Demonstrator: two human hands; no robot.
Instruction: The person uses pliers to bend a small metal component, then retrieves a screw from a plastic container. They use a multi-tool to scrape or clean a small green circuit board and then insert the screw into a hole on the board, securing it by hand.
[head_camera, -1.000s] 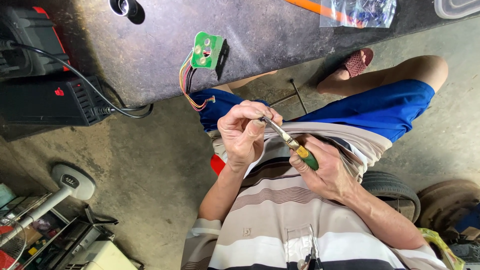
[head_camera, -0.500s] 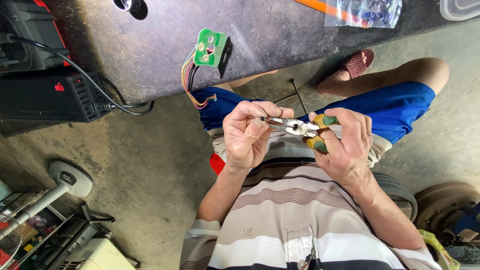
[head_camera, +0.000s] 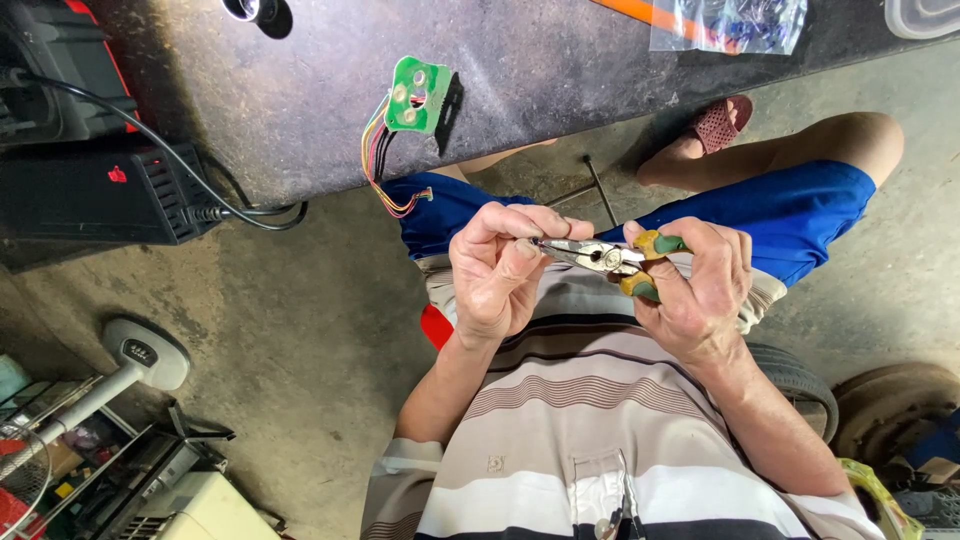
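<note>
head view: sitting on the person's head, looking steeply down | facing lap, both hands and concrete floor (head_camera: 300, 330) | framing the hands close, mid-picture | taking in the dark desk (head_camera: 560, 70) edge along the top | single view, sharing nothing

Repair workshop: circuit board (head_camera: 418, 95), pliers (head_camera: 600, 258), concrete floor (head_camera: 300, 340).

The left hand (head_camera: 505, 275) and right hand (head_camera: 695, 290) meet over the person's lap, the pliers (head_camera: 600, 258) between them, held in the right hand with their tips at the left hand's fingertips. Beyond the hands, on the table (head_camera: 560, 60), a small circuit board (head_camera: 417, 95) lies with its wires (head_camera: 385, 175) hanging over the near edge. A power box (head_camera: 95, 190) sits far left, a plastic bag (head_camera: 725, 22) far right, and a fan base (head_camera: 145, 352) on the floor at the near left.
</note>
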